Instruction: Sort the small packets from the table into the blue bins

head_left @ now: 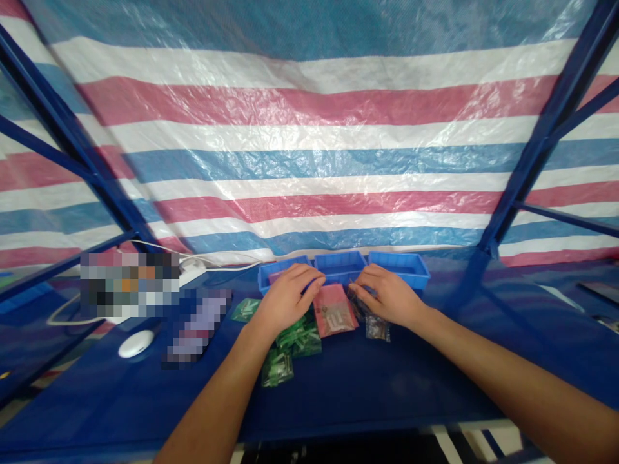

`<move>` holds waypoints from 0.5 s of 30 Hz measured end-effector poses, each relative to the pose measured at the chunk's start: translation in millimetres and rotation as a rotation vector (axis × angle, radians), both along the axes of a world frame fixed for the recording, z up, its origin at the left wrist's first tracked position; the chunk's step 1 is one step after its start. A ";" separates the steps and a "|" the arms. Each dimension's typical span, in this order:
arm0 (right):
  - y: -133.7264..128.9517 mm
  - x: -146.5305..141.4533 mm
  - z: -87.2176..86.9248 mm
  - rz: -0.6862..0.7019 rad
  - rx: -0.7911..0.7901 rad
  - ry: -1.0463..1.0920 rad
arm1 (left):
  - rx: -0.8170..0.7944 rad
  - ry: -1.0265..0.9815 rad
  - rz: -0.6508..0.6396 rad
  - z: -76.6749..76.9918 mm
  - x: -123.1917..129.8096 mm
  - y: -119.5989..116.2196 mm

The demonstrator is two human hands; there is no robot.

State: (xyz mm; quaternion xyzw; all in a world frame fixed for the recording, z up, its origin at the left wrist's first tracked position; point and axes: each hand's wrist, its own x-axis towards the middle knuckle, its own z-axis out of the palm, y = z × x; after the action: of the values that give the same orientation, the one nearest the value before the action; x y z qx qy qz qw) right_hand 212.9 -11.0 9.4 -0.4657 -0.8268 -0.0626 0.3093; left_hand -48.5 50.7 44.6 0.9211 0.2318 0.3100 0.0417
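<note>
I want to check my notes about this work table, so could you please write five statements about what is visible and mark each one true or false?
1. Three blue trays stand in a row behind the pink packet on the table. True.
2. The green packets on the table lie to the right of that pink packet. False: they lie to its left.
3. The left hand is nearer to the green packets than the right hand is. True.
4. The white rounded object lies beside the right hand. False: it lies far over on the left side of the table.
5. The sheet behind the table has red, white and blue stripes. True.
</note>
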 end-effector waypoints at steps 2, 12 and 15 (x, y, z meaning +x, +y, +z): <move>-0.4 -0.3 -0.1 0.013 -0.002 0.006 | -0.013 0.009 -0.004 0.0 2.2 -2.4; -2.6 -4.5 2.3 0.016 -0.028 -0.025 | -0.046 0.048 -0.033 -2.6 9.9 -9.2; -4.5 -3.6 6.2 -0.017 0.005 0.031 | -0.049 0.046 -0.034 -3.2 10.9 -10.1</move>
State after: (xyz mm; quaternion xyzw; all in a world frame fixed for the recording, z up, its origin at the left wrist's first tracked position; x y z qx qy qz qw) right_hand 209.3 -15.5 15.5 -0.4728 -0.8178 -0.0599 0.3227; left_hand -37.5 40.6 41.4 0.9304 0.2246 0.2824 0.0644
